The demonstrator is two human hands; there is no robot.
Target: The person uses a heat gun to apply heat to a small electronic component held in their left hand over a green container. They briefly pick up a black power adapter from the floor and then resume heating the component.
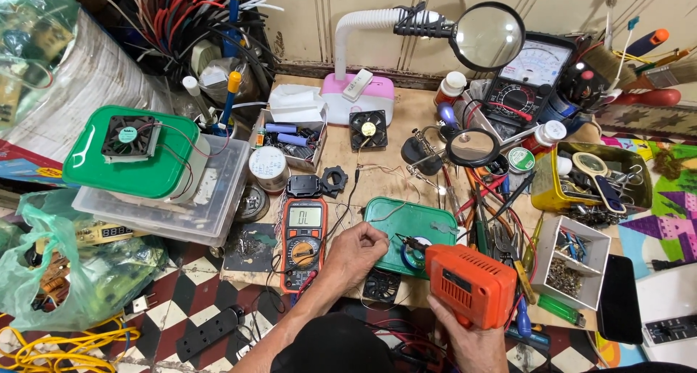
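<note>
the right hand (465,337) has its fingers wrapped around the grip of an orange plastic electric drill (470,282), tip aimed left over a green plastic tray (428,224) on the cluttered table (406,119). the left hand (353,253) rests at the tray's left edge, fingers pinched narrowly on something too small to tell. an orange digital multimeter (303,242) lies just left of it.

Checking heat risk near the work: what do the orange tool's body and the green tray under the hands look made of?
Orange tool, gripped by the right hand: moulded plastic by its look, matte, with ribbed vents; dark tip seems metal. Green tray, next to the left hand: probably plastic, smooth and slightly glossy with a rounded rim.
</note>
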